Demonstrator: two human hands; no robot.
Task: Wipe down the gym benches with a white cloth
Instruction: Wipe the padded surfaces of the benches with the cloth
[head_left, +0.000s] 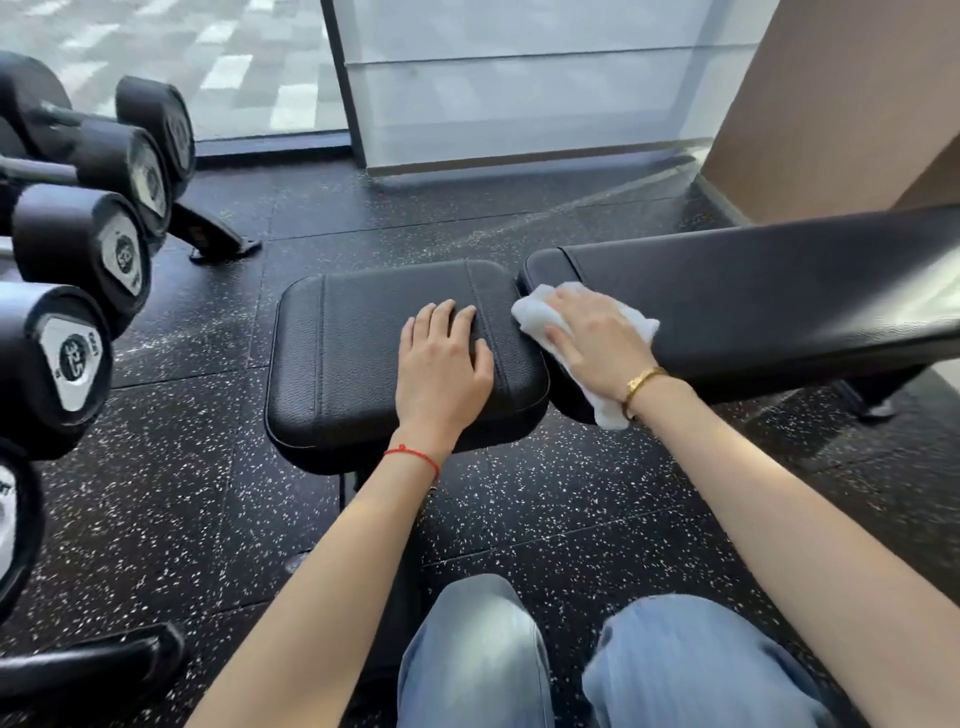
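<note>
A black padded gym bench stands in front of me, with a square seat pad (353, 358) at centre and a long back pad (753, 296) stretching to the right. My left hand (441, 364) lies flat on the seat pad, fingers apart, holding nothing. My right hand (592, 338) presses a crumpled white cloth (535, 306) onto the near end of the back pad, beside the gap between the two pads. Part of the cloth hangs down below my wrist.
A rack of black dumbbells (78, 249) lines the left side. The floor (571, 493) is black speckled rubber. A glass wall (519, 78) and a brown column (831, 104) stand behind the bench. My knees in blue jeans (478, 660) are at the bottom.
</note>
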